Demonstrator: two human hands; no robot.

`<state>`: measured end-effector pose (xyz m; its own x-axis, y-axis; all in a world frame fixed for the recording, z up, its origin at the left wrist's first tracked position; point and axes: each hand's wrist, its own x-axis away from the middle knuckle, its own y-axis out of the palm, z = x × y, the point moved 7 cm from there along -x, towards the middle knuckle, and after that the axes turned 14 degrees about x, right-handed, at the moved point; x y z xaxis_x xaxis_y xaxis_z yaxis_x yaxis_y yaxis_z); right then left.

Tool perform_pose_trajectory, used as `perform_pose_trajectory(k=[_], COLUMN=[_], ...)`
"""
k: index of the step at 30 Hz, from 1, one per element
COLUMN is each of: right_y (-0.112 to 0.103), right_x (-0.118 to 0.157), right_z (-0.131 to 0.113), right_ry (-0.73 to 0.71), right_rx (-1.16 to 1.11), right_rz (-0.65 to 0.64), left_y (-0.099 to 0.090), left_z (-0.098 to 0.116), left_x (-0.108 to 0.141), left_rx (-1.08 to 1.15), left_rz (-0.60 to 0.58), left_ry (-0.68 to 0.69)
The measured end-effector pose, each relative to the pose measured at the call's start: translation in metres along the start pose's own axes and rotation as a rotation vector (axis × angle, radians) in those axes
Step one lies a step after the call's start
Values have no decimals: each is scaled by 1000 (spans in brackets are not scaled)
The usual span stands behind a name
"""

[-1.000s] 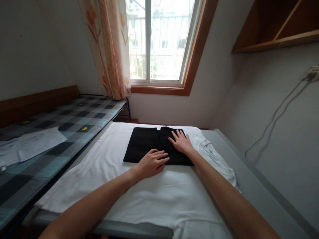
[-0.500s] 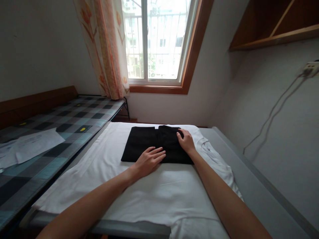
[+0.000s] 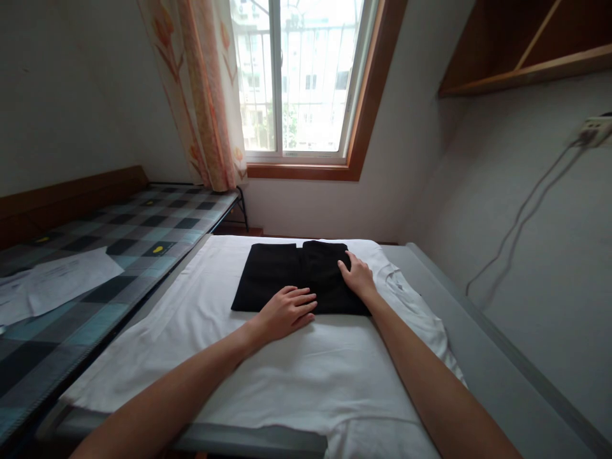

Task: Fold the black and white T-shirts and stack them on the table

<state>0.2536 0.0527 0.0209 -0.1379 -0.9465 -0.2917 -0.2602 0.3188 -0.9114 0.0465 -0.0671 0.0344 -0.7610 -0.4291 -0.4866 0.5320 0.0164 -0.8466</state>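
Looks mostly done with the black cloth: folded flat into a neat block, with just a small gap in the far edge and a few soft bumps near the right side. Lying on top of the white shirt, close to the middle. Not done, by the look of it: folding the white shirt, spread out wide under the black cloth, with wrinkles to the right of it.

At the near edge of the black cloth, the left hand, open and flat, fingers a bit apart, not grabbing. At the right edge of the black cloth, the right hand, fingers a little bent, not in a fist. Cannot tell if pinching any cloth there.

In the way of the white shirt: the black cloth on top, and both arms reaching across from the near side of the black cloth.

Under the white shirt and out to the right of the black cloth, a grey top. Far to the left of the black cloth, a checked bed with papers on it, well out of the way. Past the black cloth, a window and a flowery curtain. Up to the right of the black cloth, a wooden shelf, and below that, a cord hanging from a socket.
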Motion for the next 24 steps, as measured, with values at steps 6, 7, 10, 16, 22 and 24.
perform_pose_trajectory(k=[6,7,10,16,22,24], right_y=[-3,-2,5,4,10,11], right_x=[-11,-12,-13,-11,-9,-10], right_z=[21,27,34,20,21,24], right_ry=[165,208,243,105,102,115], right_rx=[-173,-191,-319,-496,-578,-567], right_rz=[-88,-129,-263,-202,-148,-136], left_y=[-1,-2,-2,-4,-8,-13], left_z=[2,2,2,2,5,6], left_x=[0,0,0,0,0,1], left_rx=[-2,-1,8,35,39,25], left_rz=[4,5,9,14,32,59], left_ry=[1,0,-5,-7,10,16])
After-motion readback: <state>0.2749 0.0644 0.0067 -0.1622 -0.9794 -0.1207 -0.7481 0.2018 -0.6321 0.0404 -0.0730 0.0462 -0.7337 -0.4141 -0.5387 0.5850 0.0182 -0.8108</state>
